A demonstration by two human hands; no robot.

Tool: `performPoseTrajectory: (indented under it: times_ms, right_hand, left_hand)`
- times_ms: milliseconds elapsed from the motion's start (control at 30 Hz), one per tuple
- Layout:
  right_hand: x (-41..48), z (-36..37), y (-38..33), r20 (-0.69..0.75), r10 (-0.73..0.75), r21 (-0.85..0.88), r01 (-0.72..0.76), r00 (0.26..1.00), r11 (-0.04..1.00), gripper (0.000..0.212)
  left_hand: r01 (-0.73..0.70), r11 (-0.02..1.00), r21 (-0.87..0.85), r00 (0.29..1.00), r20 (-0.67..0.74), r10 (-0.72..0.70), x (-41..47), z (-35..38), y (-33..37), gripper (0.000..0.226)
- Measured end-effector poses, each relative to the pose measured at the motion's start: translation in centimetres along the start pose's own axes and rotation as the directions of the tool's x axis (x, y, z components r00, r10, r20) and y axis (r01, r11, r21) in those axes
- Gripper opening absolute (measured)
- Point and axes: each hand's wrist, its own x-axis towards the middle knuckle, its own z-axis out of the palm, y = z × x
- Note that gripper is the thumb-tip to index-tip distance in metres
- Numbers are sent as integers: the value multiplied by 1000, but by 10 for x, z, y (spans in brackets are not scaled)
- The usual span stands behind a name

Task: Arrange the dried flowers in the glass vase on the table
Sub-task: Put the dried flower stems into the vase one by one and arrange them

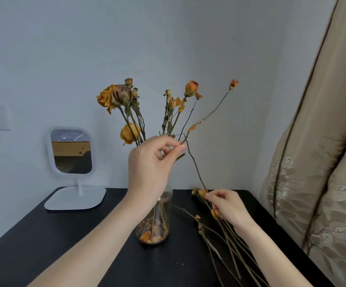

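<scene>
The black table (64,245) carries a white stand mirror (75,198) at far left and a glass vase (153,228) upright near the middle. Right of it, dried stems (228,245) lie loosely fanned, with pale specks (178,263) nearby, possibly crumbs.

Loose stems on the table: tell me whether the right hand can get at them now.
Probably yes: the right hand lies over the loose stems, nothing between, though it seems to pinch the raised stem.

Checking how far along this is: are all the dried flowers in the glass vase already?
No, several loose stems lie on the table beside the glass vase, by the right hand.
</scene>
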Motion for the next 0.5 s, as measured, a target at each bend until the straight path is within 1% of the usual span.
performPoseTrajectory:
  times_ms: [100, 200, 367, 500]
  right_hand:
    - [1, -1, 1, -1, -3, -14, 3, 1000, 1000, 12]
    - [0, -1, 2, -1, -1, -25, 1, 1000, 1000, 11]
    - [0, 1, 3, -1, -4, -23, 4, 1000, 1000, 11]
    - [1, 0, 3, 8, -15, -54, 15, 1000, 998, 11]
  left_hand:
    - [-9, 1000, -18, 999, -53, 8, 5, -3, -5, 5]
    - [-10, 1000, -29, 998, -62, 9, 9, -5, -10, 6]
    - [113, 990, -89, 992, -50, -118, 4, -1, -24, 5]
    - [111, 993, -44, 992, -58, -113, -2, 0, -36, 6]
